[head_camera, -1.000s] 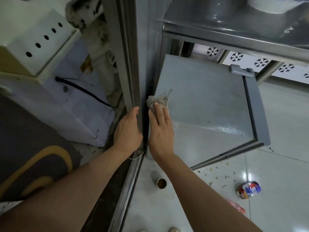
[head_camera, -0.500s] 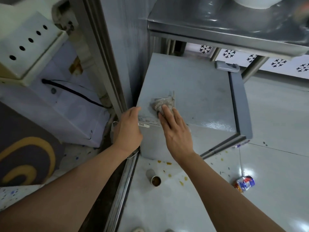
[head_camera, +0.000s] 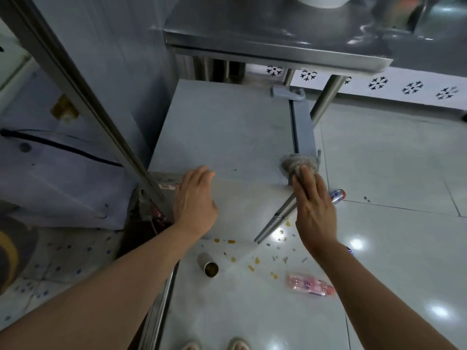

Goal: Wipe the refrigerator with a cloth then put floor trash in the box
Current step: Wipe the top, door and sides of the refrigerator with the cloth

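Wiping in progress on the low grey metal refrigerator (head_camera: 227, 137); floor trash not yet picked up, and no box is in view.
Right hand (head_camera: 314, 208) presses one crumpled grey cloth (head_camera: 298, 164) with straight, close fingers at the top's right edge; left hand (head_camera: 195, 200) rests flat, fingers together. On the tiled floor (head_camera: 391, 173): one small open can (head_camera: 208, 266), one pink wrapper (head_camera: 310, 285), one red-blue can (head_camera: 337, 194), scattered crumbs.

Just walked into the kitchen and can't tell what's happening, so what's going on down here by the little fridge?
A person is wiping the top of a small grey refrigerator. The right hand presses a crumpled cloth at the top's front right corner, while the left hand rests flat near the left edge. Trash lies on the floor: a can, a pink bottle and scattered crumbs.
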### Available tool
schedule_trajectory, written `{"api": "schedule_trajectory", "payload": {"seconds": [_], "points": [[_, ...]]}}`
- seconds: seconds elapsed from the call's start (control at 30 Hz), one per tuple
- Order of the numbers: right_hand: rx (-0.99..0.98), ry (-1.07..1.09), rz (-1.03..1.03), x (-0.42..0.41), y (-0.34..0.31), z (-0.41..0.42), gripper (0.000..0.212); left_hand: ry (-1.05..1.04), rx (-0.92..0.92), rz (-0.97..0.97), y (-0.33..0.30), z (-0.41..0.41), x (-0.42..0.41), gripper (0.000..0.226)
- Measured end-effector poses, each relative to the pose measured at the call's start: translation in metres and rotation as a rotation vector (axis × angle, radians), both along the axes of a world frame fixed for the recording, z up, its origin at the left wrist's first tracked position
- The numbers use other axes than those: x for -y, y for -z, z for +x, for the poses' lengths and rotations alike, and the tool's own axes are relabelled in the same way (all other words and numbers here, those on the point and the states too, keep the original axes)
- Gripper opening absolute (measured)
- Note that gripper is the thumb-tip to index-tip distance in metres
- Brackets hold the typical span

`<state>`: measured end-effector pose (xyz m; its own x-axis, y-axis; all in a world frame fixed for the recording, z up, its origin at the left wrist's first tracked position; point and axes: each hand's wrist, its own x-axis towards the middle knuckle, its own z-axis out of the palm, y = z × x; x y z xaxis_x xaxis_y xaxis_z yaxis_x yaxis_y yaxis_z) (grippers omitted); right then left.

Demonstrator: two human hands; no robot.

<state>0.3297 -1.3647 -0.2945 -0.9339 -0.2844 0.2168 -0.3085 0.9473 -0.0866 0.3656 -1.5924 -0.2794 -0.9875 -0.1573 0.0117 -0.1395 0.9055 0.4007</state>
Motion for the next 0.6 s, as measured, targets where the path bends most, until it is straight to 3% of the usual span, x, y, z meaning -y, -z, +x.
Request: {"api": "schedule_trajectory", "payload": {"seconds": [0.27, 0.47, 0.6], "points": [[0.197, 0.21, -0.121, -0.037, -0.006, 0.02, 0.077, 0.036, 0.017, 0.03, -0.004, 0.004, -0.032, 0.058], [0.062, -0.01, -0.246, -0.003, -0.023, 0.046, 0.079, -0.023, -0.018, 0.083, -0.007, 0.017, -0.036, 0.057], [0.05, -0.089, -0.252, 0.026, -0.017, 0.051, 0.068, -0.058, -0.06, 0.099, -0.004, 0.023, -0.018, 0.057]]}}
